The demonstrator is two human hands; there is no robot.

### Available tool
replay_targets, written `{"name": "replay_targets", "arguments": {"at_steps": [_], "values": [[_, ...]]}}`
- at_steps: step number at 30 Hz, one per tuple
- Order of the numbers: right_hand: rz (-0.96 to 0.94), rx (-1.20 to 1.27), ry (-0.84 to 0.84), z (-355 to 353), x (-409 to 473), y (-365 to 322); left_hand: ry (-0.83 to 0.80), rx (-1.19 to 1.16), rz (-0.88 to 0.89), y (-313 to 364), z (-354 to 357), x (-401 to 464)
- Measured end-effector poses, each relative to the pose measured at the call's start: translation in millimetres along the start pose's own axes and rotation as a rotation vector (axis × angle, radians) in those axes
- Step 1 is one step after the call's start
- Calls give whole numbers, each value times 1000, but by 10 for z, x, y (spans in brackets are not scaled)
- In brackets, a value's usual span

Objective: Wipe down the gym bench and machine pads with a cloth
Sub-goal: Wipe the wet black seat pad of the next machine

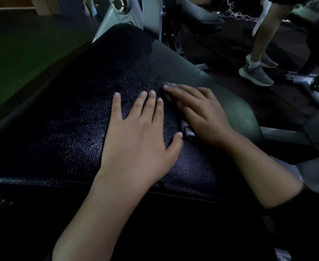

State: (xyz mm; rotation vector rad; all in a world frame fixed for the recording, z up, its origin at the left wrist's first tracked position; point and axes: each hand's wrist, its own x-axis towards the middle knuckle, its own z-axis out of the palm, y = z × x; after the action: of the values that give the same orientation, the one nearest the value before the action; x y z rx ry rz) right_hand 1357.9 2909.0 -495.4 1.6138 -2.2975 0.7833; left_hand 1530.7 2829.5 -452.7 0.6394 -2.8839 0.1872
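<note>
A black padded gym bench (75,129) fills the middle of the head view, its grained surface speckled with small droplets. My left hand (138,132) lies flat on the pad with the fingers spread and straight. Just to its right, my right hand (198,112) presses flat on a pale cloth (187,129). Most of the cloth is hidden under that palm; only a crumpled bit near the thumb and a faint edge by the fingertips show. The strip of pad beyond the right hand looks duller and smoother than the rest.
A grey machine frame (136,17) rises behind the bench, with another dark pad (198,14) beside it. A person's legs in grey sneakers (254,72) stand at the upper right. Metal bars and a grey pad (294,136) sit close on the right. Green flooring (23,57) lies left.
</note>
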Motion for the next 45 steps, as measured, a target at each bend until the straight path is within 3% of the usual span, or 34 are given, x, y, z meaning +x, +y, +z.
{"name": "replay_targets", "arguments": {"at_steps": [4,9,17,20,27,31,40,45], "values": [[59,14,-33,-4,270,417,-9,-1,1,-3,-24,-12],[256,45,60,-153,-263,803,-53,10,-6,-2,-66,-20],[111,254,277,-129,6,434,-385,137,62,-106,-341,260],[74,295,362,-54,412,336,-427,210,82,-159,-372,566],[-1,78,75,128,720,474,-335,155,136,-416,-178,953],[-125,70,49,53,613,513,-303,117,146,-458,-147,964],[-92,5,4,221,862,566,-277,106,133,-451,-105,963],[-252,60,24,243,1301,725,-285,114,132,-454,-105,967]]}}
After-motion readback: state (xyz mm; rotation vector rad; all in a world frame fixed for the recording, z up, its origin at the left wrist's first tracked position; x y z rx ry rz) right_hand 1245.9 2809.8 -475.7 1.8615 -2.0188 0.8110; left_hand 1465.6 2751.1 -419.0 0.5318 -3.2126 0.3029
